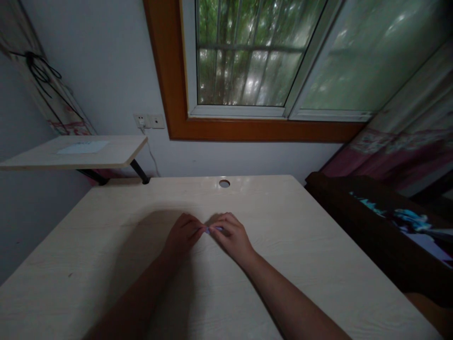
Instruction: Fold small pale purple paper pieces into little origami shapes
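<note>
Fingertips (201, 227) closed, we are pinching a small purple item (207, 231) with our left hand (181, 235) and right hand (234, 234), its long axis seemingly running sideways through both pinches, neither hand nearer.

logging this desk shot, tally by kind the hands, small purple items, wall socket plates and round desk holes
Hands: 2 (left hand, right hand)
Small purple item: 1
Wall socket plates: 2
Round desk hole: 1
Total: 6
</note>
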Motion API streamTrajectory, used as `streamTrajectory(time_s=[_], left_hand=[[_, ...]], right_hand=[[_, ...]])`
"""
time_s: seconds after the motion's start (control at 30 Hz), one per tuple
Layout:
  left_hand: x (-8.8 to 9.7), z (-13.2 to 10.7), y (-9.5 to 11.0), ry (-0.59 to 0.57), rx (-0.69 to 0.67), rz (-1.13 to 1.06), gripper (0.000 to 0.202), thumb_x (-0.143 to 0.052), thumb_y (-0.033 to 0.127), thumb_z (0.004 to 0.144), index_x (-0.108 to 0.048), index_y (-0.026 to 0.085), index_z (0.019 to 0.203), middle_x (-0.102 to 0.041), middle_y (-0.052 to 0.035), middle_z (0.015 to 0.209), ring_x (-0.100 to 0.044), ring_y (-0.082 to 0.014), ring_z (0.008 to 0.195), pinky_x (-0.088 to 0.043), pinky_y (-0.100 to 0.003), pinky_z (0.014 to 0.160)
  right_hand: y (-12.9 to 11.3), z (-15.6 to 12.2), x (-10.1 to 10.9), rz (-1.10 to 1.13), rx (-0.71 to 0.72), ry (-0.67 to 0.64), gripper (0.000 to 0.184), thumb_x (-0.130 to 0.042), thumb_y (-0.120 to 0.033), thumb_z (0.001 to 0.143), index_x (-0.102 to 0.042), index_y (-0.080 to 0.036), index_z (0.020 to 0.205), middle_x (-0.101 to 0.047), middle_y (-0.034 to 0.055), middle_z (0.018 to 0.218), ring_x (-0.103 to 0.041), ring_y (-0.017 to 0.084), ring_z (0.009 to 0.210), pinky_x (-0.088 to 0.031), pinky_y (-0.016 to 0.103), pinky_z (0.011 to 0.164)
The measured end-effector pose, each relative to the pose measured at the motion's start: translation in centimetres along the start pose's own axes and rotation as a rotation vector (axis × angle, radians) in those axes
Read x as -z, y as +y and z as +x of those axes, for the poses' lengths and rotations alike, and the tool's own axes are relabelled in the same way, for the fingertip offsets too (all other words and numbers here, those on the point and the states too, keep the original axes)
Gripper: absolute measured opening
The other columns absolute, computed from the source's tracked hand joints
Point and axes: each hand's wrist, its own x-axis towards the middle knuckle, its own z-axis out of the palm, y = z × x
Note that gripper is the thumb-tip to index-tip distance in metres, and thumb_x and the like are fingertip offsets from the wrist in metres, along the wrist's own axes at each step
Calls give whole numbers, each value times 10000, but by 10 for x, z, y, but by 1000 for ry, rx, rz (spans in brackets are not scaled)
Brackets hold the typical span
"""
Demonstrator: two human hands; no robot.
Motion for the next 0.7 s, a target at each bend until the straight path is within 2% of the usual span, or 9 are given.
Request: streamTrajectory(time_s=[0.1,0.33,0.4,0.53,0.7], left_hand=[[2,1,0,32,61,-20,117,-622,272,880,-705,209,827,-655,-47,823,-597,-178,826,-498,-315,780],[11,7,3,117,194,-86,154,-606,275,879,-697,197,784,-638,-37,794,-616,-155,751,-509,-275,705],[12,8,4,129,204,-111,144,-614,272,870,-696,199,777,-634,-29,780,-613,-149,733,-507,-265,687],[10,7,5,132,203,-143,130,-618,263,869,-694,200,785,-629,-28,795,-608,-146,748,-505,-263,705],[6,3,3,91,182,-137,134,-607,275,880,-694,199,811,-623,-38,810,-600,-152,762,-509,-267,711]], right_hand=[[0,1,2,17,-39,50,79,-651,-250,872,-728,-242,890,-657,55,865,-607,197,864,-494,346,786],[11,5,14,1,-231,312,139,-635,-302,875,-717,-214,805,-640,46,803,-589,190,786,-467,319,710],[13,5,14,24,-244,290,149,-637,-321,872,-719,-212,811,-645,49,809,-591,189,780,-468,315,700],[9,4,7,100,-183,100,142,-632,-316,881,-727,-216,845,-656,54,845,-608,181,799,-482,296,695],[4,2,1,86,-125,-30,158,-624,-332,889,-718,-210,851,-663,58,851,-615,171,774,-495,283,674]])
